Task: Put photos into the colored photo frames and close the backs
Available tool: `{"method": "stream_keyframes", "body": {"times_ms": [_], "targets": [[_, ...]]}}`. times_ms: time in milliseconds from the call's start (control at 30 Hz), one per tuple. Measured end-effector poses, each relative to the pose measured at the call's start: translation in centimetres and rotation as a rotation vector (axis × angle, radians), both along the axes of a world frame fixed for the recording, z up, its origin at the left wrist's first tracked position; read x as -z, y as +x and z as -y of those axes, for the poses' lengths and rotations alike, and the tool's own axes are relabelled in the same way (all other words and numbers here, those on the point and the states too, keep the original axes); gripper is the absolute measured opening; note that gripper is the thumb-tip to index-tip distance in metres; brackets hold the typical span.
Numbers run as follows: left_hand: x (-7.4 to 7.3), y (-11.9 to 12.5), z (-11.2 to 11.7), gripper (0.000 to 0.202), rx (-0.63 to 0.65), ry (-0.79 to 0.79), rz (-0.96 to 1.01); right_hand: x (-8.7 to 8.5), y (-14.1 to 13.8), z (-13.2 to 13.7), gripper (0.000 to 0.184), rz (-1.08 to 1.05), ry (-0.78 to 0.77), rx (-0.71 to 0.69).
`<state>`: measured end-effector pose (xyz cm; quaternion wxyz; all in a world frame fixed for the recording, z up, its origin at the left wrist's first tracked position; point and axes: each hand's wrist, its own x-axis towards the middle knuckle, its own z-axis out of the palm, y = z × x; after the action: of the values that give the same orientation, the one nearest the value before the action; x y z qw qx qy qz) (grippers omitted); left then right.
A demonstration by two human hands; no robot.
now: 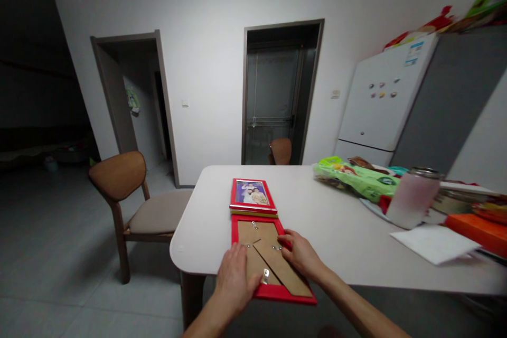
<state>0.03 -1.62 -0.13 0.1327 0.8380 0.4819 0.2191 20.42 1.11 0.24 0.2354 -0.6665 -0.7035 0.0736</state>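
A red picture frame (pixel 284 291) lies back side up at the table's near edge, its lower end over the edge. Its brown backing board (pixel 245 229) carries small metal clips and hangers, and a slanted stand leg (pixel 283 266) lies along it. My left hand (pixel 235 277) grips the frame's left side, thumb near the lower hanger (pixel 266 275). My right hand (pixel 301 256) holds the right side, its fingers by the clip there. Just beyond, touching or nearly so, more frames are stacked; the top red frame (pixel 233 196) faces up with a photo (pixel 251 194) of people.
The white table (pixel 317 227) bears a green plastic bag (pixel 356 177), a pinkish bottle (pixel 414 198), white paper (pixel 435 243) and an orange box (pixel 479 232) on the right. A wooden chair (pixel 119 174) stands left. A refrigerator (pixel 380 105) is at the back right.
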Motion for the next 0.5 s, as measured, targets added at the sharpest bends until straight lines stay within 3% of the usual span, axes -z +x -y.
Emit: {"method": "stream_keyframes", "body": {"times_ms": [133, 500], "targets": [[0.1, -1.3, -0.8, 0.063, -0.054, -0.081, 0.063, 0.4, -0.2, -0.2, 0.031, 0.046, 0.012, 0.018], [0.5, -1.0, -0.4, 0.063, -0.082, -0.102, 0.109, 1.4, -0.1, -0.7, 0.029, 0.030, 0.052, 0.033]]}}
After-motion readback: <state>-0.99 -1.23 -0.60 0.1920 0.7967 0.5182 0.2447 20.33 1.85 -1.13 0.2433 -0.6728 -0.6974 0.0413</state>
